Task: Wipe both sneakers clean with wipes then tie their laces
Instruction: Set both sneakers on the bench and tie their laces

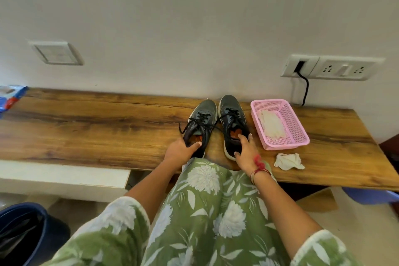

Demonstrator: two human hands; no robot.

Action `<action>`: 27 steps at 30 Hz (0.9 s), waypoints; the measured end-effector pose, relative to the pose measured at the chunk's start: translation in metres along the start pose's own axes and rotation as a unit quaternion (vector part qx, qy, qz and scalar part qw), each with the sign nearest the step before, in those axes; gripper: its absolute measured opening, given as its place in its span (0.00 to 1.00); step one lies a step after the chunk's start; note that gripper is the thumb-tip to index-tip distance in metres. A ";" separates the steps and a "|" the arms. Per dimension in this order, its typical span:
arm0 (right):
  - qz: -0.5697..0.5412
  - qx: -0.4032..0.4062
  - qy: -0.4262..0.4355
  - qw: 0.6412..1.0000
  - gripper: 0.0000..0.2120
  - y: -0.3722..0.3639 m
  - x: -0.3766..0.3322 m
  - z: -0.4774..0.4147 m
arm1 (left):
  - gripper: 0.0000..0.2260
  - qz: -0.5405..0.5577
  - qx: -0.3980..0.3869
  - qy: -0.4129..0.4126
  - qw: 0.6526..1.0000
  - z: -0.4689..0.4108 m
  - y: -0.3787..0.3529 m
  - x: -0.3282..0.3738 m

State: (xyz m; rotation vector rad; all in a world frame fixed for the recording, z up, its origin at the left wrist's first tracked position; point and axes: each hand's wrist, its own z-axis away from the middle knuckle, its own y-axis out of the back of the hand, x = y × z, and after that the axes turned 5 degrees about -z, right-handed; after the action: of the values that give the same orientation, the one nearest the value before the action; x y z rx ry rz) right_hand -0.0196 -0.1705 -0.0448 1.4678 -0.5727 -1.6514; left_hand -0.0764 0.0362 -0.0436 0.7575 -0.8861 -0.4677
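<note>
Pointing toes at wall [194, 17], left sneaker [204, 112], right sneaker [231, 104], parallel

One head cam, wide-angle, close range, facing forward and down over the lap [216, 211]. Aim centres on the sneakers [201, 115]; wooden bench [86, 127] spans left to right, wall [194, 17] at the far side.

A home room, by the look: wood-grain counter [97, 127] under the left hand [181, 149] and right hand [245, 154], wall sockets [333, 68] beyond the right, switch plate [57, 53] beyond the left.
</note>
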 end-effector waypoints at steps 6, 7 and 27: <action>0.049 -0.017 0.037 0.998 0.22 0.016 0.006 0.008 | 0.26 -0.071 -0.021 -0.029 0.997 0.005 0.000 0.008; 0.079 -0.002 0.054 0.995 0.21 0.017 0.005 0.009 | 0.25 -0.070 -0.026 -0.042 0.996 0.006 -0.001 0.006; 0.231 -0.236 0.065 0.942 0.20 0.019 -0.012 -0.037 | 0.19 -0.384 -0.119 -0.147 0.904 -0.015 -0.013 0.031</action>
State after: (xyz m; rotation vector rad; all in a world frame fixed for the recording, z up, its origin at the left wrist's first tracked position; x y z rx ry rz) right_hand 0.0205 -0.1644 -0.0309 0.9868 -0.3741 -1.2016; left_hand -0.0472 0.0133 -0.0435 0.8046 -0.7594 -1.3968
